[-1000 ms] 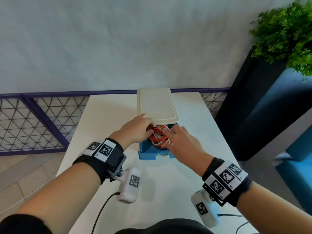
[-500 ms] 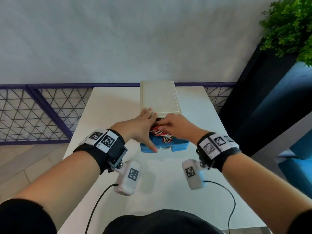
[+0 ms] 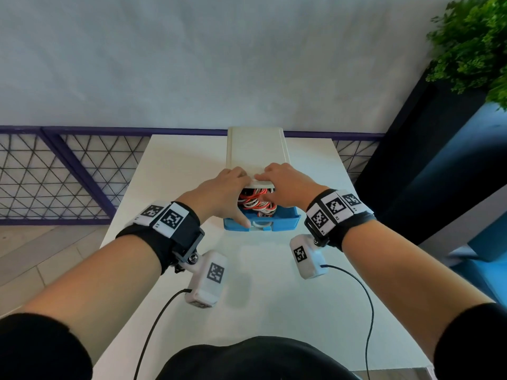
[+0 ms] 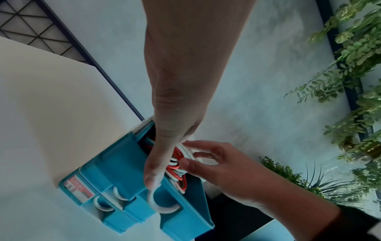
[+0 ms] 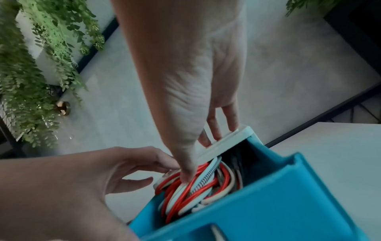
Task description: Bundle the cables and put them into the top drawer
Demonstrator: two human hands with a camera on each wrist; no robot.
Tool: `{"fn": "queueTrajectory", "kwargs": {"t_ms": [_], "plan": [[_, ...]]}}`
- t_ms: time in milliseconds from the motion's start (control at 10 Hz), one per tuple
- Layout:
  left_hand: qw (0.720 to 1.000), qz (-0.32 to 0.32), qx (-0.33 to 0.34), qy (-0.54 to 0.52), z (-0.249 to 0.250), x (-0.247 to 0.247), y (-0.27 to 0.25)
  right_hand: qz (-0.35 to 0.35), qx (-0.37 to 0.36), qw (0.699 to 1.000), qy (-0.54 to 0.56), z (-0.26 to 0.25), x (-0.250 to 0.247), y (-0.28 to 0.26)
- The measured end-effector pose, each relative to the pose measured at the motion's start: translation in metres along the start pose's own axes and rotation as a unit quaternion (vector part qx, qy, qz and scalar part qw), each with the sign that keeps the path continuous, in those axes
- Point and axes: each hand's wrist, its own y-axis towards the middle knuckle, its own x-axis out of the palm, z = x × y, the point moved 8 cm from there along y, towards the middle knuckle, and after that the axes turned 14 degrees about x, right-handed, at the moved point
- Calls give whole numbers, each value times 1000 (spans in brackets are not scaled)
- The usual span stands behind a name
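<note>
red and white cables [image 3: 256,202] in blue top drawer [image 3: 285,223], both hands' fingers [image 5: 231,117] spread, touching them

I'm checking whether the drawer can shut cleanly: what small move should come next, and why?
Probably press the red and white cables lower with the right hand's thumb. The coils sit heaped in the open blue top drawer, close under the white cabinet edge, and may snag. The left hand rests on the drawer front.
</note>
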Motion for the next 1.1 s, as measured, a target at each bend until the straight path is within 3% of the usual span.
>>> {"fn": "queueTrajectory", "kwargs": {"t_ms": [200,600,700,800,900,1000,1100], "plan": [[998,49,10,35,2,-13,8,-15,23,998,58,1,0,1],[969,193,0,152,14,-19,17,0,28,998,50,-1,1,-3],[970,193,5,150,14,-18,19,4,24,999,46,-1,1,-4],[980,160,8,121,10,-13,17,-24,20,998,46,1,4,-8],[992,127,20,9,4,-5,3,-56,15,996,66,9,11,-22],[984,142,14,-105,-8,5,-35,-56,28,995,72,36,23,-51],[986,95,-26,-137,-17,43,-95,-96,54,992,55,67,53,-107]]}}
